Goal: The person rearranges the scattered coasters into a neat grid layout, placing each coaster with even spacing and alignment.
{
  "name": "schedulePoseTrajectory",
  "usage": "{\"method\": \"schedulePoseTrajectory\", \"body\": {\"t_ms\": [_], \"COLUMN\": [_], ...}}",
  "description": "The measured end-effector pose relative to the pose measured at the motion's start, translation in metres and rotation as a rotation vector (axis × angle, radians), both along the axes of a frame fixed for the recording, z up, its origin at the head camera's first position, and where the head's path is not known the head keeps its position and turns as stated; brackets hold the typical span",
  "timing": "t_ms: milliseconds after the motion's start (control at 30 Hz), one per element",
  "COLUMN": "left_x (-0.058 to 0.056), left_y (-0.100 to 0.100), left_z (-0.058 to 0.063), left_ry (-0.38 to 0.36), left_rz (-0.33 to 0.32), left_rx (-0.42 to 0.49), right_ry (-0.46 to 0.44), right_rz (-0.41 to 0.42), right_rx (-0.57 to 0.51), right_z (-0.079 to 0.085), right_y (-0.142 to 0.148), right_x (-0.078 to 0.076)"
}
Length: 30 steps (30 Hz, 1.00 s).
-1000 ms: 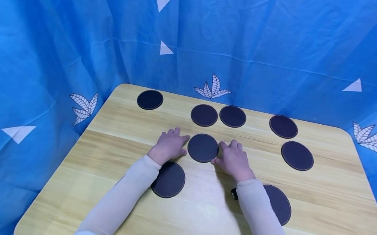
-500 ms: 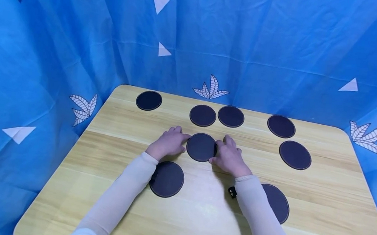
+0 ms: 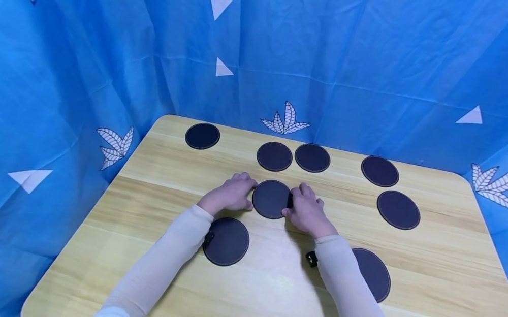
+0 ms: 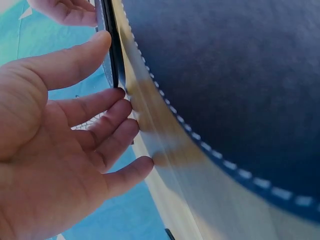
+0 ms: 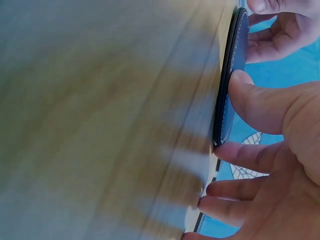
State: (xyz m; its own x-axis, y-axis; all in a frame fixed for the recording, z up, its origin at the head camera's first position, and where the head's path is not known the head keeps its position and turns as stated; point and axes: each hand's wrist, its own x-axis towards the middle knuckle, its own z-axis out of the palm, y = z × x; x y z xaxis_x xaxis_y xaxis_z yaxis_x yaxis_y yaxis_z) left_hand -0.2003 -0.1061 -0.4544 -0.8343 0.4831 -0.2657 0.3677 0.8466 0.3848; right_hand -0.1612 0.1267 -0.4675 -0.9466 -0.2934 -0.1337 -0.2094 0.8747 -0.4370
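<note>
Dark round stitched coasters [image 3: 270,199], stacked near the middle of the table, lie between the two hands. The right wrist view shows two layers at the stack's edge [image 5: 233,65]. My left hand [image 3: 231,193] holds the left rim with thumb and index finger; its other fingers spread down to the wood. On the opposite rim my right hand [image 3: 307,210] has thumb and index finger on the edge, where a darker strip shows. Another coaster [image 3: 226,241] lies below my left wrist and fills much of the left wrist view [image 4: 240,90].
More coasters lie along the table's back: one far left [image 3: 202,136], two side by side [image 3: 274,156] behind the stack, one at right [image 3: 380,171]. Another [image 3: 398,209] lies nearer, and one [image 3: 373,272] is partly under my right sleeve. A blue curtain [image 3: 265,42] borders the wooden table [image 3: 455,259].
My right hand has closed in slightly leftward over the stack's right rim. The left hand has come up against the left rim. The other coasters stay in place.
</note>
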Motion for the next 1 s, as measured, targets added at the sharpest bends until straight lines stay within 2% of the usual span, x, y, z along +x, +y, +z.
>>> {"method": "schedulePoseTrajectory", "body": {"t_ms": [433, 1000], "left_x": [0.0006, 0.0003], "left_y": [0.0038, 0.0028], "left_z": [-0.0017, 0.0034], "left_ry": [0.033, 0.018], "left_rz": [-0.017, -0.041], "left_rx": [0.015, -0.003], "right_ry": [0.009, -0.130], "right_rz": [0.005, -0.013], "right_rx": [-0.002, -0.089], "right_z": [-0.0018, 0.0026], "right_y": [0.0021, 0.0044], "right_x": [-0.0009, -0.0037]}}
